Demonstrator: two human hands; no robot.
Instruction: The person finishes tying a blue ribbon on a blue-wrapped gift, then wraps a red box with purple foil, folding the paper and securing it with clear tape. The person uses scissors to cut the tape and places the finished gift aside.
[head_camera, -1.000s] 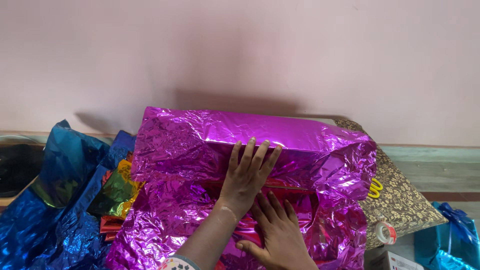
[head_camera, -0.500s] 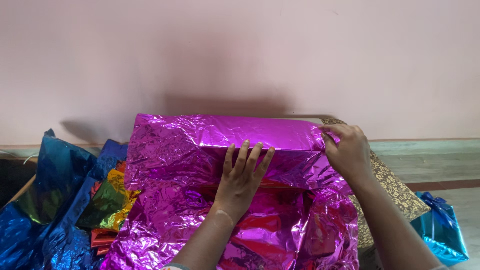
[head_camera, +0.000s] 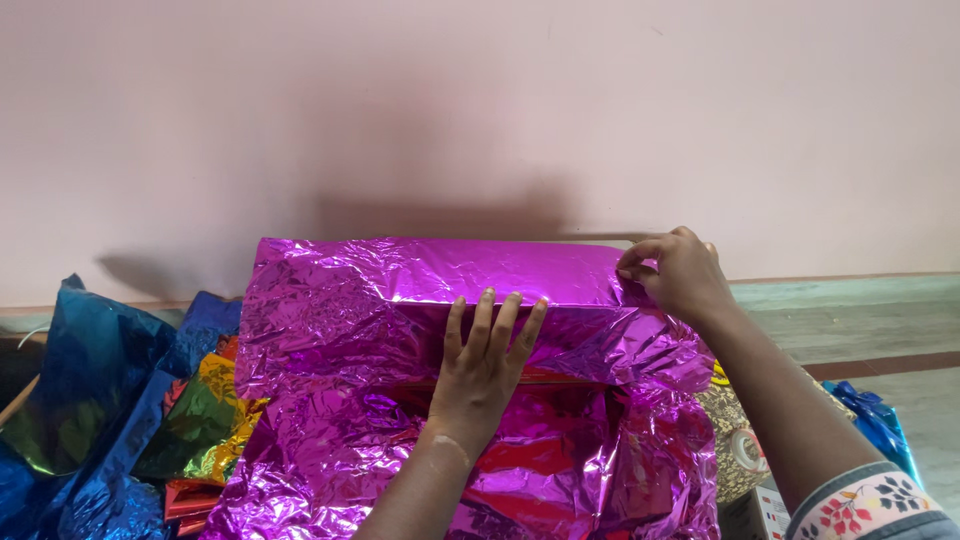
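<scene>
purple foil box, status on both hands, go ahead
Left hand flat, pressing purple foil against the box front. Right hand pinching foil at the far right corner. Blue foil sheets piled at left, clear of both hands.

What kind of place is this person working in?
Probably a room at home used for gift wrapping: a box under purple foil paper, spare blue foil sheets beside it, a tape roll, and a plain pink wall behind.

Our left hand (head_camera: 483, 368) lies flat, fingers spread, on the purple foil (head_camera: 340, 330) covering a box. Our right hand (head_camera: 675, 275) pinches the foil at the box's far right corner. Blue foil (head_camera: 90, 400) lies crumpled at left.
</scene>
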